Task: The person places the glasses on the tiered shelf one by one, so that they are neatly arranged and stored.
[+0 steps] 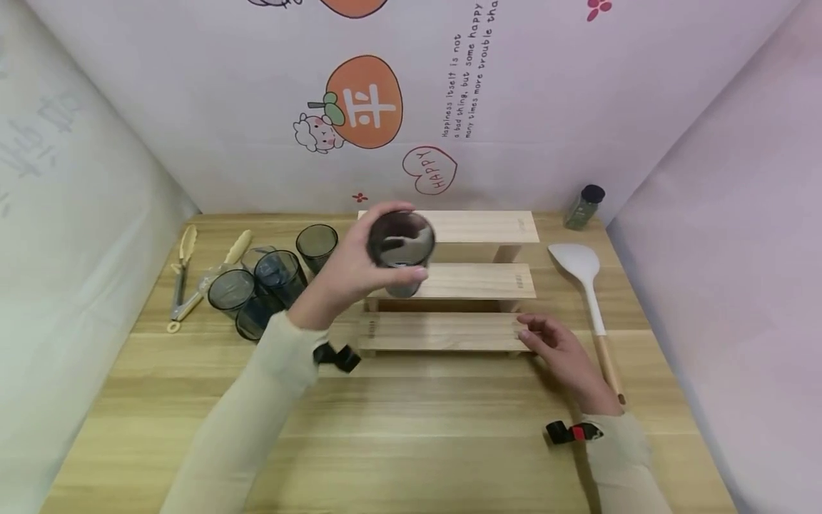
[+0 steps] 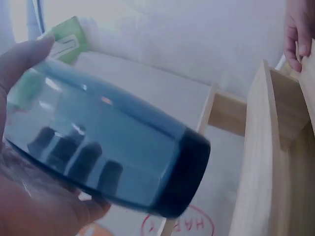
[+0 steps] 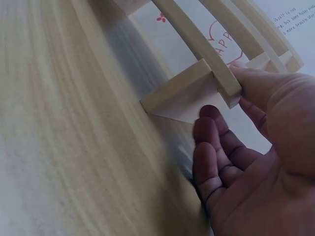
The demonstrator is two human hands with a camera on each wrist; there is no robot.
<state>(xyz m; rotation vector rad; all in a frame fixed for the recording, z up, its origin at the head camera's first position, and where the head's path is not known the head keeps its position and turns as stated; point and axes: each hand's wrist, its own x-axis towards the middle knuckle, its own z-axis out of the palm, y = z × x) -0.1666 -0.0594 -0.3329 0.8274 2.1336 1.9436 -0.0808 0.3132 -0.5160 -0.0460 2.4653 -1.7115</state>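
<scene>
My left hand (image 1: 347,275) grips a dark tinted drinking glass (image 1: 401,239), fingers round one side and thumb on the other. It is held above the left part of a three-step wooden rack (image 1: 443,332). In the left wrist view the glass (image 2: 133,142) lies slantwise, its thick base pointing at the rack. My right hand (image 1: 565,357) touches the right end of the lowest step. The right wrist view shows its thumb along the end of the board and the other fingers (image 3: 205,160) loosely bent beside the rack's leg.
Several more tinted glasses (image 1: 231,291) stand close together on the left, with tongs (image 1: 182,275) beyond them. On the right lie a white spatula (image 1: 581,268) with a wooden handle and, farther back, a dark-capped jar (image 1: 583,208). Printed cloth walls (image 1: 514,107) surround the table.
</scene>
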